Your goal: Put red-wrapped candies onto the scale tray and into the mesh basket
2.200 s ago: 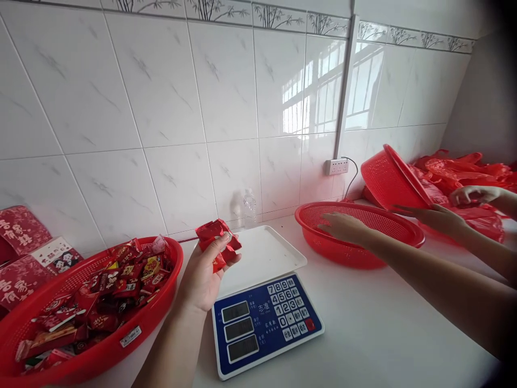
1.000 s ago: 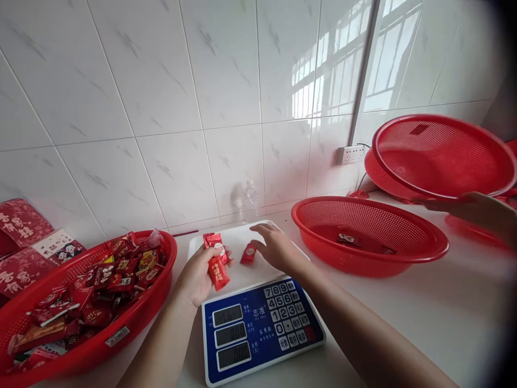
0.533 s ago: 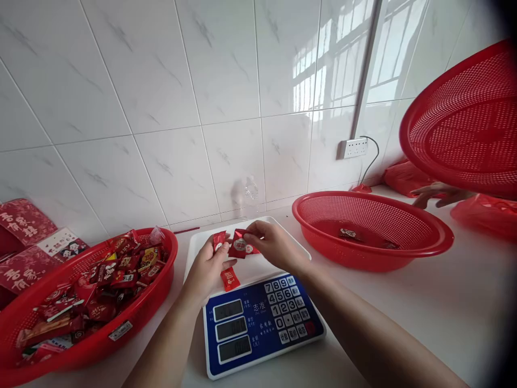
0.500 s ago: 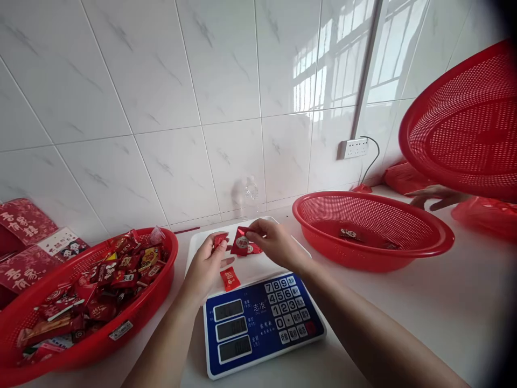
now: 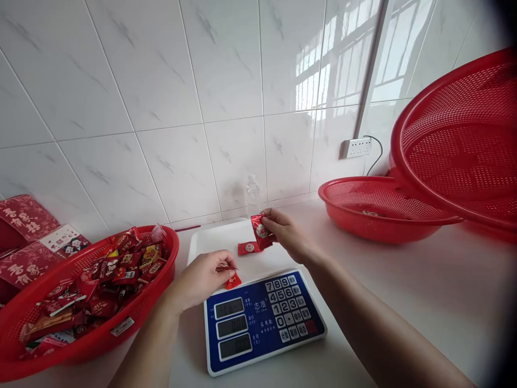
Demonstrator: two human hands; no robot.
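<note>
Small red sweets go down onto the scale, one hand each.

On our left the full basket [image 5: 81, 302] of red wrapped sweets sits on the worktop [image 5: 404, 302], just beside the scale [image 5: 254, 302]. Our left hand [image 5: 202, 277] is low over the near edge of the white pan [image 5: 210, 242], fingers pinched together on a small red packet [image 5: 233, 280] that touches the pan. A second packet [image 5: 247, 248] lies flat mid-pan. Our right hand [image 5: 285, 233] is clamped on a shiny red sweet [image 5: 260, 233], held up just above the pan. To do this well, we judge, set each piece fully on the pan, clear of the keypad [image 5: 291, 310], and lift both hands off before reading. Further right sit a nearly bare red basket [image 5: 379, 215] and a tilted one [image 5: 464, 140].
</note>
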